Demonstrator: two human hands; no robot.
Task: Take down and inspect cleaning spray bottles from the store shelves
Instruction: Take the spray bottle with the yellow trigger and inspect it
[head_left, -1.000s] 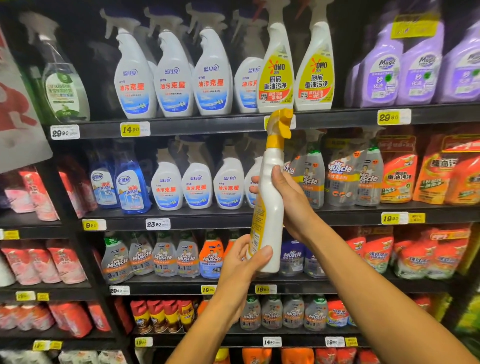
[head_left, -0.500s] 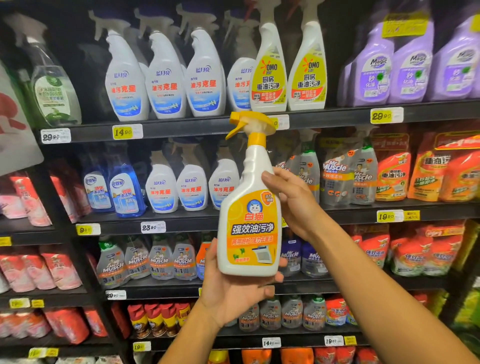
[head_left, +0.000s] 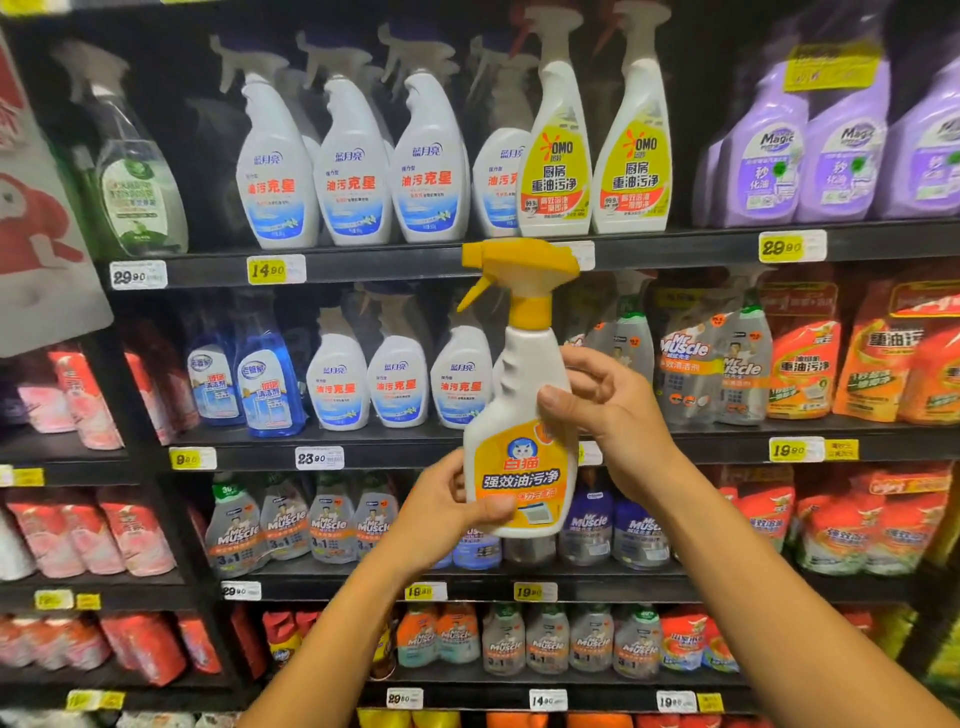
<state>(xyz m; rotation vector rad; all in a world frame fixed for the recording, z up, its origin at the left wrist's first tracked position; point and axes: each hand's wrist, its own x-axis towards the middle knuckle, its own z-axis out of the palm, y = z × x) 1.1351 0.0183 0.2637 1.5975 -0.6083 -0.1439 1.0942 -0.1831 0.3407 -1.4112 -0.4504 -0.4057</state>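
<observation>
A white spray bottle (head_left: 519, 395) with a yellow trigger head and an orange cat label is held upright in front of the shelves, its label facing me. My left hand (head_left: 441, 512) grips its lower left side, thumb across the label's bottom. My right hand (head_left: 605, 408) holds the bottle's right shoulder, thumb on the front and fingers curled behind. Both arms reach up from below.
Black store shelves (head_left: 415, 260) carry rows of spray bottles: white and blue ones (head_left: 353, 166), two yellow-labelled OMO bottles (head_left: 556, 176), purple ones (head_left: 769, 150) at the top right. Orange refill pouches (head_left: 805, 369) fill the right side, and pink pouches (head_left: 78, 395) the left.
The bottle turned from side-on to label-forward. My left hand shifted from under the base to the lower left side. My right hand stays at the shoulder.
</observation>
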